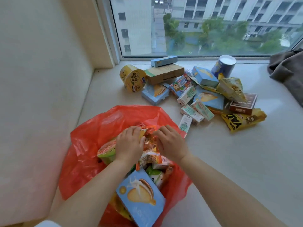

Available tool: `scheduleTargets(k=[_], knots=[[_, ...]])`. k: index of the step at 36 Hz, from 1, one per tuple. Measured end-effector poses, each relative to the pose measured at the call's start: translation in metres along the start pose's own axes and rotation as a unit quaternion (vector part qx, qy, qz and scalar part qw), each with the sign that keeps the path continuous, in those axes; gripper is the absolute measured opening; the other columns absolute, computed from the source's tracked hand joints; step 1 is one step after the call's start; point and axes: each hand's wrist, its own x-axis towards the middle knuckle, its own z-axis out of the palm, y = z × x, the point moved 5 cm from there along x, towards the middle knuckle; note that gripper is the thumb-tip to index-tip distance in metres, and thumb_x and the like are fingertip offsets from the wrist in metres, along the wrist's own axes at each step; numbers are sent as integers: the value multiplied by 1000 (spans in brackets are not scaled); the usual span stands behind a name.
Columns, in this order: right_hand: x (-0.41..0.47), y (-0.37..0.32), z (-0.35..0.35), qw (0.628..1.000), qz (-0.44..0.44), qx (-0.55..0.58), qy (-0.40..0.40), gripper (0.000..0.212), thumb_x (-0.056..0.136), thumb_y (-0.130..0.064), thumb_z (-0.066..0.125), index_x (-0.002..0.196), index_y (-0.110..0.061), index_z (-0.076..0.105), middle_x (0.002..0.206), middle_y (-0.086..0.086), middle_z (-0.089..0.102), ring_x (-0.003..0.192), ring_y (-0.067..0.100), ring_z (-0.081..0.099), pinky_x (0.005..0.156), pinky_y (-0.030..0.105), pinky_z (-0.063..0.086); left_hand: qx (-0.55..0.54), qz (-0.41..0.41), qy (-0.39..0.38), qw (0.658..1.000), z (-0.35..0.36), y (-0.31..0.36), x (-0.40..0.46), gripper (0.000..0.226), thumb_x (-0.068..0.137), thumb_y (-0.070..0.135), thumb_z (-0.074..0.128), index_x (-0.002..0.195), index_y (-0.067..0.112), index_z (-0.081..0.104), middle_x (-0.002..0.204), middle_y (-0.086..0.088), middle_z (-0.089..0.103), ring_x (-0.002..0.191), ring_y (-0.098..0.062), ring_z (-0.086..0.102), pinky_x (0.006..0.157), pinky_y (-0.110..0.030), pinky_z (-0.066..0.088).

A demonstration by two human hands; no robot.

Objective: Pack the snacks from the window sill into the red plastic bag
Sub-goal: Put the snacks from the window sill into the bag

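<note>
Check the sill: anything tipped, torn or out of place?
Yes. The yellow noodle cup lies on its side near the window corner, and a blue cake box beside it has a torn, open end flap. The remaining snacks sit in a loose heap. A grey cloth is bunched at the right edge.

Both bare forearms reach forward from the bottom of the view and converge toward the middle, the left arm rising from the lower left, the right arm from the lower right. The left hand (130,145) lies palm down, back of the hand up, its fingers curled downward at the tips with the knuckles raised. The right hand (171,144) sits just beside it, also palm down, fingers bent and angled inward toward the left hand, thumb tucked toward the gap between them. The two hands are close but apart. Both wrists are slightly bent, and a bit of white sleeve shows at the lower left edge
</note>
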Motion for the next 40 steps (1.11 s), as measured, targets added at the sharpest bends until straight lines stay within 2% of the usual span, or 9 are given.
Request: scheduleTargets(k=[3, 6, 14, 18, 21, 24, 30, 37, 40], knots=[[-5, 20, -22, 999, 0, 5, 42, 16, 80, -9, 49, 87, -10, 64, 75, 6, 60, 65, 26, 54, 56, 35, 45, -31, 27, 51, 998, -8, 38, 15, 33, 93, 29, 48, 122, 17, 58, 120, -3, 59, 109, -25, 55, 90, -42, 42], [-19, 48, -38, 999, 14, -2, 39, 18, 79, -7, 48, 85, -8, 65, 75, 6, 61, 65, 27, 53, 54, 37, 45, -29, 45, 65, 996, -11, 79, 34, 33, 89, 18, 55, 121, 17, 58, 117, -4, 60, 107, -27, 54, 87, -41, 42], [-67, 149, -71, 995, 91, -16, -34, 27, 79, -15, 41, 83, -12, 67, 77, 5, 65, 69, 26, 60, 56, 33, 52, 18, 26, -32, 999, 22, 177, 94, 44, 91, 26, 52, 134, 22, 47, 132, -4, 50, 121, -24, 44, 98, -36, 34], [-88, 201, -69, 988, 121, -22, -93, 15, 68, -6, 67, 80, -14, 68, 79, 2, 67, 71, 24, 62, 55, 28, 50, 36, -18, -123, 992, 55, 203, 118, 45, 93, 29, 49, 136, 20, 43, 135, -7, 45, 123, -27, 43, 97, -38, 38], [-99, 234, -63, 978, 145, -15, -149, 19, 68, -5, 72, 84, -14, 69, 80, 2, 67, 75, 24, 63, 61, 29, 51, 20, -65, -180, 981, 82, 210, 129, 44, 92, 30, 49, 135, 21, 44, 134, -8, 43, 122, -27, 44, 94, -37, 39], [-103, 262, -52, 961, 176, -18, -211, 22, 85, -12, 56, 106, -13, 65, 101, 3, 64, 96, 23, 57, 80, 32, 47, 11, -116, -222, 968, 112, 205, 136, 48, 92, 32, 50, 138, 21, 41, 135, -10, 42, 123, -28, 44, 97, -39, 40], [-97, 317, -24, 926, 249, -54, -278, 37, 90, -22, 47, 127, -16, 49, 121, 4, 51, 110, 24, 46, 89, 34, 42, 17, -184, -266, 946, 163, 189, 142, 74, 82, 35, 65, 143, 15, 29, 137, -13, 36, 124, -32, 39, 96, -41, 42], [-71, 361, 14, 898, 346, -43, -268, 52, 91, -19, 49, 140, -14, 34, 139, 6, 41, 127, 26, 36, 102, 36, 34, 22, -239, -307, 921, 206, 165, 133, 98, 79, 34, 70, 149, 18, 3, 137, -13, 32, 122, -35, 41, 94, -41, 42], [-61, 371, 26, 890, 364, -48, -272, 52, 89, -17, 51, 139, -16, 34, 140, 6, 40, 129, 26, 34, 101, 38, 34, 26, -257, -285, 923, 218, 153, 124, 86, 81, 33, 67, 145, 14, 13, 135, -16, 33, 119, -38, 42, 97, -39, 38]])
